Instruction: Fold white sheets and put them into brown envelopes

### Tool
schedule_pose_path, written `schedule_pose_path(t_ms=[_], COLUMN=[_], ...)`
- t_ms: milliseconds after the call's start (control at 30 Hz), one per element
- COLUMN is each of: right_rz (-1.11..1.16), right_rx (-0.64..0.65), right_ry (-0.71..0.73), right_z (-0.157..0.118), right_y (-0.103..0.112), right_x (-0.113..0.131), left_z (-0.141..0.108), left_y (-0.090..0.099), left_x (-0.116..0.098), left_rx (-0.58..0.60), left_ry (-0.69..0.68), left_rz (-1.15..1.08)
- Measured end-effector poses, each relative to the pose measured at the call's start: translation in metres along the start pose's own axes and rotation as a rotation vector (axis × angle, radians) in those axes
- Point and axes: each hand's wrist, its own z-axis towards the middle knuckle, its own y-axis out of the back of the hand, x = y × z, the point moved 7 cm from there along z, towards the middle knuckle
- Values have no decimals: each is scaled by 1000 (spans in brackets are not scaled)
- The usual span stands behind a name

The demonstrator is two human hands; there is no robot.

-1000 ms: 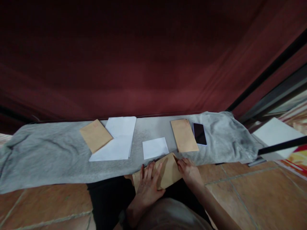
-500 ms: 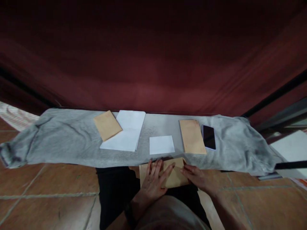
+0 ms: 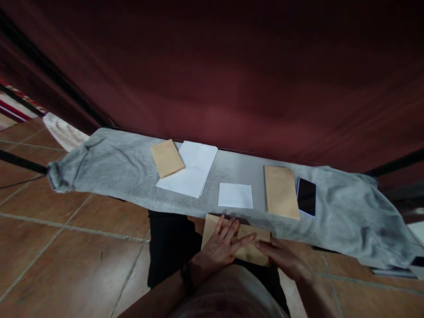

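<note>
Envelope of flat brown paper (image 3: 254, 253), lower centre: left hand (image 3: 219, 245) spread open on it, right hand (image 3: 285, 257) touching its right end, grip indeterminable. Uneven pressure could crease or skew it. Beyond, mid-frame: small white rectangular paper (image 3: 235, 195) on grey fabric cloth (image 3: 122, 161).

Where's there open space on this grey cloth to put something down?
Bare grey cloth shows, wrinkled, left of the left envelope and right of the phone; a smaller patch lies beyond the small white card. Crowded: left envelope overlapping white sheets, right envelope beside phone.
</note>
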Motion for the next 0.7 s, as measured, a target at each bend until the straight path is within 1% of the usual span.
schedule_pose_path(t_ms=[33,67,167,233,333,400,467,533,600,633,700], right_rz=[91,159,263,299,347,372,413,468,521,556,604], right_rx=[78,115,161,177,168,117,25,-91,-207,-247,-224], right_ry=[-49,-78,-145,-177,-216,-233,-221,-163,-72,-40,-57], right_z=[0,1,2,0,-6,-10,-11,-11,-10,-10,-12], right_y=[-11,-19,-28,-26,-14,-1,14,29,44,48,43], right_x=[-6,-10,-22,-25,-27,-29,-35,-43,-52,-56,-63], left_z=[-1,-2,-5,-7,-10,-12,-12,-13,-14,-15,-17], left_y=[0,1,3,6,15,19,20,17,11,8,2], left_x=[-1,-1,3,10,26,37,44,45,44,42,38], left_rx=[5,9,17,15,20,40,66,80,81,79,71], left_ry=[-15,-28,-68,-79,-78,-63,-40,-21,-2,5,8], left_rz=[7,15,25,23,-1,-26,-50,-73,-85,-88,-89])
